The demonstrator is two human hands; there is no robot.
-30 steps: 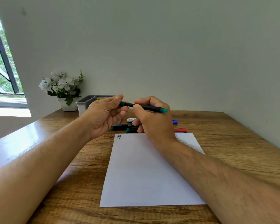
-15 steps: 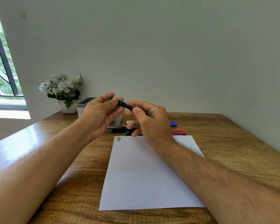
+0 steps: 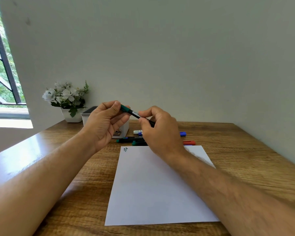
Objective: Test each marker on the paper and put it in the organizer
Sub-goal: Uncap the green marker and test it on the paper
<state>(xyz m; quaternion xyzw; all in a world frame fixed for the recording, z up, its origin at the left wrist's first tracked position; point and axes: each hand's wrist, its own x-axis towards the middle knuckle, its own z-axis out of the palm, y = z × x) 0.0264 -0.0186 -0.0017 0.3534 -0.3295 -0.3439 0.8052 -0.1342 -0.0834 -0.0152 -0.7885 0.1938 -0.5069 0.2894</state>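
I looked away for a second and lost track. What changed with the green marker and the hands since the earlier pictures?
The green marker tilted from nearly level to sloping, cap end up toward the left hand, which now pinches the cap. The right hand still grips the barrel. The paper, its scribble and the markers on the table stayed put.

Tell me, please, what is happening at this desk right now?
A person is holding a green marker above the wooden desk with both hands: the left hand pinches its green cap end, the right hand grips the barrel. The paper carries one small green scribble near its top left corner. More markers lie beyond the sheet, next to the organizer.
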